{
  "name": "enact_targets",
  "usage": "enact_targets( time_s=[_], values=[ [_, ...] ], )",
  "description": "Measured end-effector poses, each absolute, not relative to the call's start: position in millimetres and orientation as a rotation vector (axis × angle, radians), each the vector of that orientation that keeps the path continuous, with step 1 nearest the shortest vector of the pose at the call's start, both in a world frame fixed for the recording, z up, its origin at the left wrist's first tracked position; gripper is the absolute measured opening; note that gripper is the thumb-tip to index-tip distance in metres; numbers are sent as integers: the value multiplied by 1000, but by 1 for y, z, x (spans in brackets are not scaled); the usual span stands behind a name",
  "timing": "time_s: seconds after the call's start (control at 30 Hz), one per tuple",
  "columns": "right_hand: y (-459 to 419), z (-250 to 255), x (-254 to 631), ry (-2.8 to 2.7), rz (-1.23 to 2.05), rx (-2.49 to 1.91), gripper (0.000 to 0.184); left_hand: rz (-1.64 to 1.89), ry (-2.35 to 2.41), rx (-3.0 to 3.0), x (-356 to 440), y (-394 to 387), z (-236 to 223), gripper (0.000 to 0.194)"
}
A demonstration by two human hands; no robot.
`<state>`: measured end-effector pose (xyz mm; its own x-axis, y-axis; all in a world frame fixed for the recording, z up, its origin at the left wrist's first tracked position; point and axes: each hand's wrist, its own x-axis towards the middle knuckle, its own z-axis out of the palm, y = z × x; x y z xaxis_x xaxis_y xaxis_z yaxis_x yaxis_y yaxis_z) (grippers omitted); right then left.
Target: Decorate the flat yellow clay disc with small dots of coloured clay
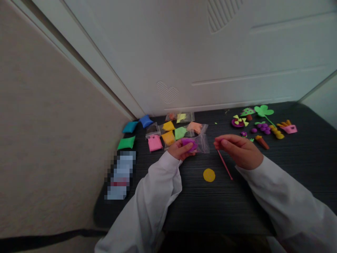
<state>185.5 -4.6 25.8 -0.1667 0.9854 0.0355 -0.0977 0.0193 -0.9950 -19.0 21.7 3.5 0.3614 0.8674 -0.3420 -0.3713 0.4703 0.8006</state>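
My left hand [183, 149] is closed around a clear zip bag of purple modelling clay [189, 144], the bag's empty end pointing right. To its right, my right hand [240, 149] is closed in a pinch, thumb against fingers; what lies between the fingertips is too small to make out. A thin pink modelling stick [225, 165] slants down from just below those fingertips; whether they touch it I cannot tell. A flat round yellow clay disc [209, 175] lies on the black table [195, 207] between my forearms.
Several clay packets, including a pink one [155, 143], a green one [126, 143] and a blue one [145, 121], lie at the back left. Finished clay figures, such as a green flower [264, 110] and purple grapes [263, 128], stand at the right. A blurred-out phone-like object [121, 175] lies left.
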Motion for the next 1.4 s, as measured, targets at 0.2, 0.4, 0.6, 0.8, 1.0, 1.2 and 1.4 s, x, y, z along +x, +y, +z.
enact_targets(
  time_s=[0.2, 0.4, 0.6, 0.8, 1.0, 1.2, 1.4],
  values=[
    [-4, 28, 186, -1264, 1274, -1056, 13, 959, 1007, 855, -18, 25, 0, 44],
    [-2, 27, 185, -1219, 1254, -1076, 19, 1086, 1371, 1321, -19, 27, -7, 41],
    [2, 22, 187, -1242, 1257, -1094, 22, 891, 1706, 1879, -26, 32, -10, 38],
    [3, 17, 184, -1228, 1319, -1099, 25, 990, 1612, 2348, -29, 29, -5, 42],
    [1, 20, 178, -1155, 1421, -1022, 22, 618, 1426, 2663, -21, 19, -1, 45],
    [-7, 30, 172, -1177, 1585, -1013, 17, 600, 1670, 2628, -25, 28, -12, 44],
    [-6, 29, 173, -1207, 1587, -1021, 17, 687, 1787, 2590, -28, 33, -17, 51]
  ],
)
